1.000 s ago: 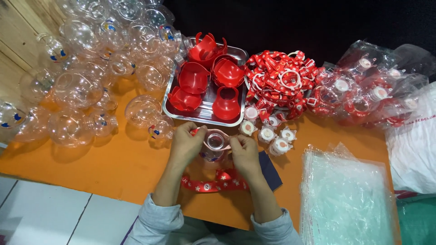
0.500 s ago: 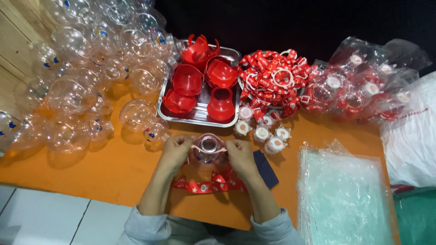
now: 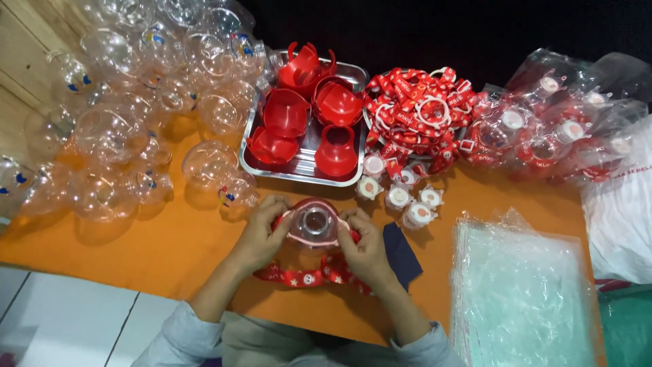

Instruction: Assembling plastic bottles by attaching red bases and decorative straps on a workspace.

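Head view, we list: left hand (image 3: 261,234) and right hand (image 3: 367,248) both gripping one clear dome with red base (image 3: 314,223); red ribbon (image 3: 305,277) beneath, on orange surface (image 3: 170,258).

Orange tabletop (image 3: 170,258) fills centre. White tiled floor (image 3: 61,312) at 7 o'clock. Pale wood panelling (image 3: 24,61) at 10 o'clock. 12 to 2 o'clock: black backdrop (image 3: 475,27), unlit. Light even, soft shadows.
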